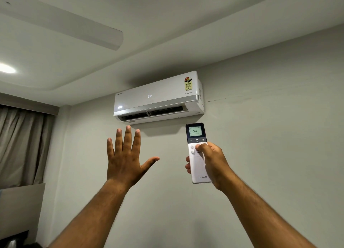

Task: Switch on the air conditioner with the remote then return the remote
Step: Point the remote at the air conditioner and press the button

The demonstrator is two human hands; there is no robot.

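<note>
Remote (198, 155) below right end of air conditioner (158, 97), long axis upright, screen end toward unit; right hand (212, 164) wrapped round it, thumb on buttons; left hand (126, 154) below unit's left half, fingers spread, empty; unit displayed 24, louvre open; return likely next.

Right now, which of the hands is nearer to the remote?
Right. The right hand grips the remote, thumb on its buttons; the left hand is open and apart, to its left.

AC unit (158, 97) front shows "24°" & "INVERTER". Remote (198, 153) screen reads "24", brand "LLOYD" at bottom
</note>
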